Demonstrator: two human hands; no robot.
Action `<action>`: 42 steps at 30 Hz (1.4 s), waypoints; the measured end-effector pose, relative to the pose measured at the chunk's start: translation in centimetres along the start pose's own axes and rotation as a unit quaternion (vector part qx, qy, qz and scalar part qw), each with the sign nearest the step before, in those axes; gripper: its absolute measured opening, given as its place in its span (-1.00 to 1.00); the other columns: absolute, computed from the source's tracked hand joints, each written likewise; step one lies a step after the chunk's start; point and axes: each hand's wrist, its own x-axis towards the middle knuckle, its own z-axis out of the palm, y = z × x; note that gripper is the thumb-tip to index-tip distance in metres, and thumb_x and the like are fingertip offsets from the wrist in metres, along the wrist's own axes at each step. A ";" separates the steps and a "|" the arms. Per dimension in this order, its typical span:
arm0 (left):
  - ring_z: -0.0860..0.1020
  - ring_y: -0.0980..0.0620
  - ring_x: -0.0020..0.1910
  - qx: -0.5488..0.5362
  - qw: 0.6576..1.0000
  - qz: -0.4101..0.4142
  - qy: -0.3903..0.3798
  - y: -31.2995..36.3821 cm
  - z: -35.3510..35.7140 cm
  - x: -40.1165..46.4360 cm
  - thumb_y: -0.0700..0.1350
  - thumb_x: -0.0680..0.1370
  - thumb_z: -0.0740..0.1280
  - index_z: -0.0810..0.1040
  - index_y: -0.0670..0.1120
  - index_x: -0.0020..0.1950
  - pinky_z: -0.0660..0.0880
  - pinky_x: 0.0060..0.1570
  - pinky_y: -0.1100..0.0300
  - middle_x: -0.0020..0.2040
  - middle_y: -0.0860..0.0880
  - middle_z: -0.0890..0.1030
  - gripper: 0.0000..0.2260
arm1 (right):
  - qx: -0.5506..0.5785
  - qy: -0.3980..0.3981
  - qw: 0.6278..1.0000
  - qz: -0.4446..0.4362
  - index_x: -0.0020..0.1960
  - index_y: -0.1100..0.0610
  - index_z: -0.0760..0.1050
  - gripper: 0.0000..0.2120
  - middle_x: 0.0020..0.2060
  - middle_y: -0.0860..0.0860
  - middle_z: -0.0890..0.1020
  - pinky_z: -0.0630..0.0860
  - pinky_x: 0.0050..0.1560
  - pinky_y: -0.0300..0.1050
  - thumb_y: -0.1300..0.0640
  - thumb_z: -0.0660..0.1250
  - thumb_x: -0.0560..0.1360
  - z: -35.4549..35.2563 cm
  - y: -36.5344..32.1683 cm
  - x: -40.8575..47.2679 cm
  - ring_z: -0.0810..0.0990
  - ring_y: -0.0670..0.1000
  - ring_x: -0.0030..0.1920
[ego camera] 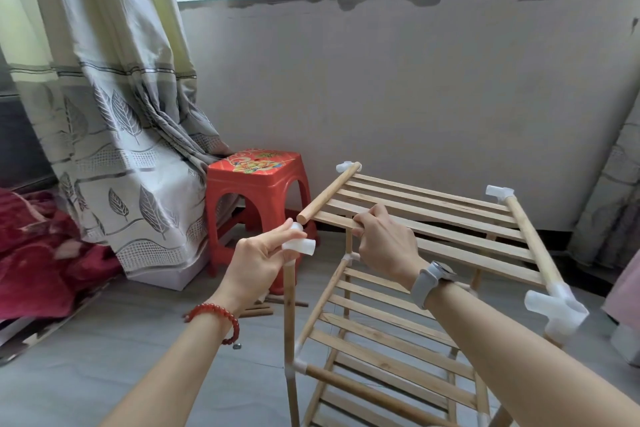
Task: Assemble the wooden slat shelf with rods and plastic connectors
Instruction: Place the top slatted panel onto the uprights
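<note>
1. The top slat panel (433,218) is made of flat pale wooden slats running between two round wooden rods. It is sitting tilted above the lower slat tier (381,329), which is of the same make.
2. Translucent white plastic connectors are capping three corners of the top slat panel; the nearest, a chunky multi-socket connector (557,308), is lying at its near right corner.
3. The left rod (329,192) of the top slat panel is ending bare, its cut round end pointing at the left hand.
4. The left hand (256,260) is pinching a translucent tubular connector (299,243) that is sitting atop an upright rod (289,322), just below and beside that bare end without touching it.
5. The right hand (384,239), with a grey watch (431,279) on its wrist, is gripping the nearest slat of the top slat panel, fingers curling over its edge.
6. A glossy red plastic stool (258,184) with a flower print is standing left of the top slat panel, beside a leaf-patterned grey curtain (114,114).
7. No readable writing is showing.
</note>
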 end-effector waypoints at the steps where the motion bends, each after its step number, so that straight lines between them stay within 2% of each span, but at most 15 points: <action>1: 0.44 0.42 0.18 -0.009 1.000 0.001 -0.006 0.0 -0.1 0.1 -0.42 0.46 0.36 0.63 0.05 0.04 0.46 0.02 0.46 0.29 -0.10 0.51 -0.62 | -0.001 -0.004 1.000 0.000 0.20 0.09 0.44 -0.74 0.11 0.03 0.40 0.53 -0.07 0.07 0.03 0.10 0.62 0.0 0.0 0.0 0.52 0.10 -0.07; 6: 0.46 0.32 0.22 -0.025 0.999 -0.007 -0.038 -0.1 -0.6 0.4 -0.40 0.46 0.36 0.66 0.25 -0.05 0.50 0.16 0.25 0.29 0.02 0.50 -0.51 | -0.012 -0.010 1.000 -0.015 0.18 0.07 0.46 -0.75 0.09 0.01 0.39 0.55 -0.11 0.03 0.00 0.11 0.62 0.5 0.2 -0.5 0.51 0.05 -0.12; 11: 0.44 0.31 0.25 0.008 0.998 -0.005 -0.068 0.2 -0.9 0.6 -0.39 0.47 0.36 0.65 0.26 -0.04 0.46 0.10 0.41 0.27 0.06 0.50 -0.52 | 0.007 -0.006 1.000 -0.013 0.16 0.07 0.50 -0.73 0.07 -0.02 0.40 0.55 -0.11 0.07 -0.02 0.12 0.61 0.6 0.5 -0.5 0.51 0.04 -0.13; 17: 0.44 0.24 0.28 0.041 0.997 0.000 -0.064 0.0 -0.9 0.4 -0.36 0.48 0.37 0.61 0.10 0.11 0.44 0.19 0.33 0.32 0.00 0.49 -0.62 | 0.006 -0.008 1.000 -0.021 0.15 0.07 0.51 -0.73 0.07 -0.02 0.41 0.55 -0.11 0.08 -0.02 0.12 0.61 0.4 0.5 -0.7 0.52 0.05 -0.13; 21: 0.47 0.29 0.20 0.064 0.996 0.020 -0.059 0.3 -1.0 0.3 -0.36 0.46 0.38 0.61 0.01 0.15 0.42 0.18 0.41 0.28 0.07 0.50 -0.64 | -0.006 0.008 0.999 -0.041 0.15 0.07 0.52 -0.72 0.07 -0.02 0.43 0.54 -0.13 0.06 -0.03 0.12 0.61 0.2 0.7 -1.0 0.52 0.05 -0.14; 25: 0.49 0.34 0.14 0.070 0.994 0.036 -0.071 0.4 -0.6 0.1 -0.37 0.48 0.35 0.60 -0.06 0.18 0.49 0.17 0.29 0.25 0.14 0.49 -0.66 | 0.010 0.018 0.999 -0.048 0.16 0.06 0.53 -0.73 0.08 -0.02 0.44 0.56 -0.14 0.05 -0.02 0.14 0.61 0.2 0.9 -1.4 0.53 0.03 -0.15; 27: 0.49 0.36 0.12 0.071 0.994 0.041 -0.072 0.6 -0.6 0.3 -0.38 0.48 0.35 0.59 -0.04 0.18 0.48 0.17 0.32 0.23 0.21 0.47 -0.65 | 0.015 0.022 0.998 -0.058 0.17 0.06 0.53 -0.72 0.08 -0.03 0.45 0.55 -0.15 0.04 -0.03 0.15 0.60 0.1 0.8 -1.7 0.53 0.03 -0.15; 30: 0.49 0.36 0.13 0.058 0.994 0.042 -0.081 0.8 -0.3 0.3 -0.39 0.46 0.36 0.55 -0.03 0.20 0.46 0.05 0.46 0.30 0.17 0.40 -0.61 | 0.016 0.028 0.997 -0.063 0.15 0.04 0.55 -0.70 0.08 -0.03 0.46 0.47 -0.23 -0.06 -0.04 0.11 0.61 -0.4 0.9 -2.2 0.51 0.02 -0.17; 32: 0.49 0.36 0.16 0.029 0.994 0.036 -0.101 0.7 -0.3 0.2 -0.39 0.45 0.38 0.56 0.02 0.18 0.48 0.04 0.42 0.35 0.19 0.37 -0.59 | 0.025 0.025 0.998 -0.056 0.14 0.02 0.56 -0.70 0.09 -0.05 0.47 0.40 -0.26 -0.12 -0.02 0.10 0.60 -0.7 1.0 -2.3 0.49 0.00 -0.19; 34: 0.44 0.22 0.29 0.020 0.992 0.035 -0.123 0.6 -0.2 0.3 -0.33 0.44 0.42 0.55 0.13 0.15 0.46 0.17 0.32 0.32 0.22 0.41 -0.58 | 0.050 0.025 0.998 -0.041 0.12 0.00 0.59 -0.69 0.08 -0.09 0.49 0.41 -0.24 -0.12 0.00 0.09 0.59 -1.1 1.6 -2.3 0.50 0.00 -0.16; 37: 0.18 0.25 0.45 0.091 0.980 0.051 -0.167 1.6 0.9 0.5 -0.05 0.39 0.48 0.49 0.27 0.17 0.15 0.40 0.19 0.30 0.34 0.38 -0.58 | 0.101 0.036 0.994 -0.019 0.03 -0.02 0.64 -0.55 -0.03 -0.18 0.51 0.34 -0.30 -0.21 -0.10 0.01 0.49 -1.8 3.5 -2.5 0.49 -0.04 -0.15; 40: 0.00 0.35 0.46 0.127 0.963 0.086 -0.222 3.0 3.0 0.9 0.12 0.34 0.45 0.43 0.32 0.19 0.03 0.40 0.23 0.30 0.41 0.32 -0.55 | 0.169 0.046 0.984 -0.017 -0.14 0.02 0.68 -0.39 -0.19 -0.22 0.53 0.35 -0.28 -0.17 -0.22 -0.09 0.30 -3.0 5.8 -3.1 0.51 -0.06 -0.17; 42: -0.03 0.33 0.47 0.133 0.953 0.109 -0.249 3.3 4.2 1.6 0.23 0.34 0.37 0.38 0.36 0.21 0.03 0.42 0.21 0.34 0.38 0.31 -0.54 | 0.188 0.033 0.982 0.000 -0.30 0.05 0.64 -0.46 -0.27 -0.18 0.56 0.45 -0.22 -0.08 -0.20 -0.03 0.28 -3.9 7.3 -3.5 0.54 0.00 -0.20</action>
